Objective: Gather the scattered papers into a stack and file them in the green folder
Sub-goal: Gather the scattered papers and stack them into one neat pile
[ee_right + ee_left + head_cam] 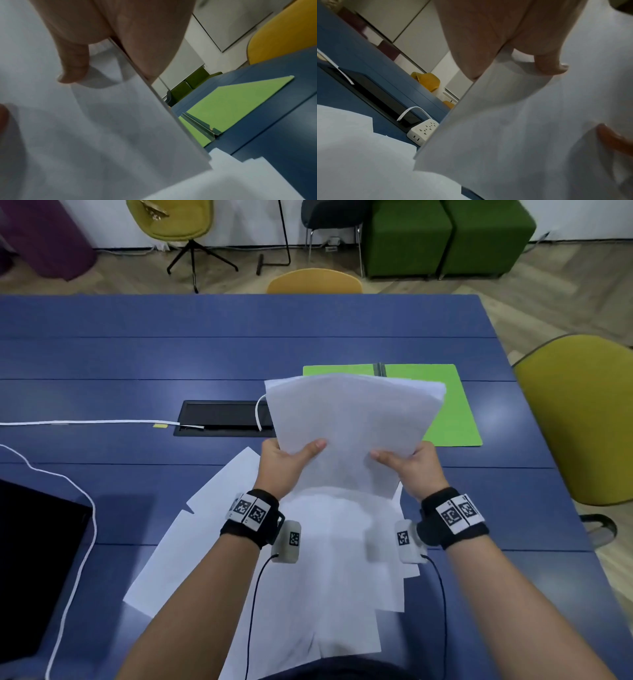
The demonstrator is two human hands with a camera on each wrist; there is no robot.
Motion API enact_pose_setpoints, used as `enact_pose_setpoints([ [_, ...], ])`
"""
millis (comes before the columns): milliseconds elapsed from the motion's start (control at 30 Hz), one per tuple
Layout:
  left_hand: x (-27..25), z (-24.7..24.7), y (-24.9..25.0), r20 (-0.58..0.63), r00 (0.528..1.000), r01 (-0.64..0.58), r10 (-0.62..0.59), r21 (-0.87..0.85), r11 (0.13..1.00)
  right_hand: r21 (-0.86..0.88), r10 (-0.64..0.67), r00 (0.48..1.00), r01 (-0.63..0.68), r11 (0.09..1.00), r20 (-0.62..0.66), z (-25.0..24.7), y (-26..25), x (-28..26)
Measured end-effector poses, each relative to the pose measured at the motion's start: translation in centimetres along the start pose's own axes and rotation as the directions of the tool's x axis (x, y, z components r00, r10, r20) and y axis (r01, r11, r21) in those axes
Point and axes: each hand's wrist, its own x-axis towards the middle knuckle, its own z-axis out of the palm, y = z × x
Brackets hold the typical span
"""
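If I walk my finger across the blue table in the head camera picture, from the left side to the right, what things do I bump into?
Dark laptop → white cable → black hatch → left hand → right hand → green folder → yellow chair.

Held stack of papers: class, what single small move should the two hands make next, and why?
Probably lower the held stack onto the loose sheets on the table to gather them in. Both the left hand and right hand grip it, several sheets are still scattered, and the green folder already lies open.
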Motion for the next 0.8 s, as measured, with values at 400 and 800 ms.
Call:
enact_pose_setpoints([
  [400, 0.1, -0.1, -4.0, 0.089, 0.994, 0.047, -0.059, 0.135, 0.99, -0.144, 0.09, 0.994, -0.098, 0.985, -0.06, -1.0, 4.1, -0.7],
  [800, 0.1, -0.9, -6.4, 0.102, 0.991, 0.067, -0.085, 0.165, 0.984, -0.142, 0.14, 0.99, -0.138, 0.98, 0.0, -1.2, 4.4, -1.2],
])
